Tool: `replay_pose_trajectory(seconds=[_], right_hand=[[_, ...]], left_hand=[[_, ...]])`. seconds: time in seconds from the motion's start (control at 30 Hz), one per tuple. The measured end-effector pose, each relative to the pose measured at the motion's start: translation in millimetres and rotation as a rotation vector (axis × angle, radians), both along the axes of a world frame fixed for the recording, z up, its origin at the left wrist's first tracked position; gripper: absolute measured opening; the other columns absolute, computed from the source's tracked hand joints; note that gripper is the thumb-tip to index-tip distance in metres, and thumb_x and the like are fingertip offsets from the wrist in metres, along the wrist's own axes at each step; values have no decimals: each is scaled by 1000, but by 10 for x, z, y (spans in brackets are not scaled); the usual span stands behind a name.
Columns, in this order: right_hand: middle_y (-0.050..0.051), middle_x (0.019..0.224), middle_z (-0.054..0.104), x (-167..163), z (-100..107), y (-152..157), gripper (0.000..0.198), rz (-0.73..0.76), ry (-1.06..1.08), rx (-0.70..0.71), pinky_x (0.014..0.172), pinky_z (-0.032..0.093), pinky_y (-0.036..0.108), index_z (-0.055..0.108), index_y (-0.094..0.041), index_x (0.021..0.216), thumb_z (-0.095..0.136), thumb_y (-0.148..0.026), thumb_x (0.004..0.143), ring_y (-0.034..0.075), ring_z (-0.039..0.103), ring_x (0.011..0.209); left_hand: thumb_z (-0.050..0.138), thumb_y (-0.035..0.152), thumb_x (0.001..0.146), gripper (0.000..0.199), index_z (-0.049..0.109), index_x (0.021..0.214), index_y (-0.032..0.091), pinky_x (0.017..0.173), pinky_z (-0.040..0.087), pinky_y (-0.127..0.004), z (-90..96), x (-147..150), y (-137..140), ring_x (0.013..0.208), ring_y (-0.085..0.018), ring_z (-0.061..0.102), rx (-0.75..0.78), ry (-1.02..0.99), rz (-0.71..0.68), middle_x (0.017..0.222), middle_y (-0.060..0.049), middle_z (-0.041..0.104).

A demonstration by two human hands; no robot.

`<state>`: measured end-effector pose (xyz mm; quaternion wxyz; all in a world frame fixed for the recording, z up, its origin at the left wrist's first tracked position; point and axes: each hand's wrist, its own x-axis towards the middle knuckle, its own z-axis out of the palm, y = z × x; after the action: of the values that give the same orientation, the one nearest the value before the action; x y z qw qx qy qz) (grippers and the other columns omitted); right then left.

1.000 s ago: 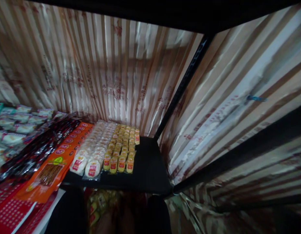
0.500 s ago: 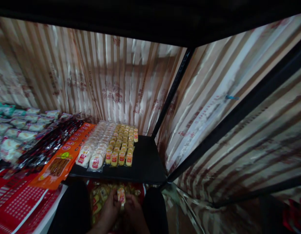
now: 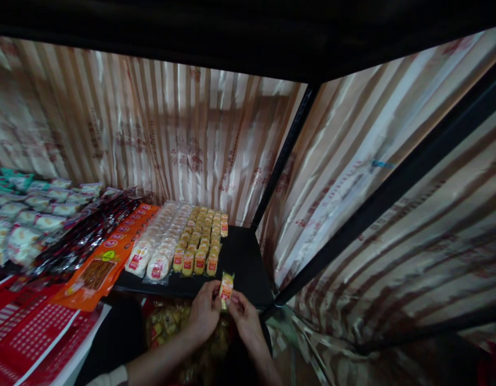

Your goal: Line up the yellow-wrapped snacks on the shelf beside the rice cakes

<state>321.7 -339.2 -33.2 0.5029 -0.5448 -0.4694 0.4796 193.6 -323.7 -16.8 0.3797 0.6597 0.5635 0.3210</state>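
Note:
Between my two hands is one small snack packet (image 3: 226, 289) in clear wrap with yellow contents and an orange-red label, held upright. My left hand (image 3: 205, 311) pinches its left edge, and my right hand (image 3: 245, 316) pinches its lower right edge. Just beyond, rows of matching yellow packets (image 3: 200, 262) stand on a black shelf (image 3: 242, 257). Below my hands, a container of loose yellow packets (image 3: 167, 321) sits between my knees, partly hidden by my arms.
Left of the yellow rows lie white round packets (image 3: 157, 266), orange snack bags (image 3: 99, 268), dark shiny packets (image 3: 79, 236) and white-and-green packets (image 3: 43, 203). A red perforated basket (image 3: 35, 332) is at lower left. Black posts (image 3: 286, 153) and a striped curtain (image 3: 183, 123) bound the shelf.
Both hands have risen from the container toward the shelf's front edge, carrying the packet up and slightly right. The rows on the shelf look the same.

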Motion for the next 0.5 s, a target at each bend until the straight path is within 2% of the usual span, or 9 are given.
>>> replay_pose_trajectory(seconds=[0.1, 0.2, 0.33, 0.5], right_hand=[[7, 80, 70, 170, 19, 179, 42, -69, -58, 24, 73, 52, 35, 65, -18, 88, 64, -53, 64, 23, 66, 76], [7, 82, 70, 315, -73, 375, 38, -144, -143, 54, 73, 52, 33, 65, -18, 90, 60, -48, 67, 21, 65, 75], [8, 84, 69, 416, -259, 663, 36, -230, -197, 57, 73, 52, 32, 63, -17, 93, 53, -44, 72, 21, 65, 74], [10, 88, 70, 459, -372, 1084, 36, -235, -187, 46, 73, 51, 32, 62, -16, 94, 49, -38, 70, 21, 65, 77]], left_hand=[[37, 16, 78, 40, 51, 116, 14, 102, 35, -28, 116, 176, 89, 114, -16, 50, 26, 38, -16, 121, -8, 55], [32, 24, 84, 44, 48, 123, 11, 109, 26, -32, 148, 370, 179, 126, -18, 38, 2, 47, -32, 133, -11, 47], [30, 29, 88, 48, 42, 131, 10, 113, 17, -35, 67, 636, 360, 135, -19, 24, -72, 22, -58, 144, -10, 33], [30, 26, 90, 48, 38, 133, 8, 113, 17, -34, -41, 906, 722, 135, -19, 23, -165, 4, 56, 146, -11, 27]])
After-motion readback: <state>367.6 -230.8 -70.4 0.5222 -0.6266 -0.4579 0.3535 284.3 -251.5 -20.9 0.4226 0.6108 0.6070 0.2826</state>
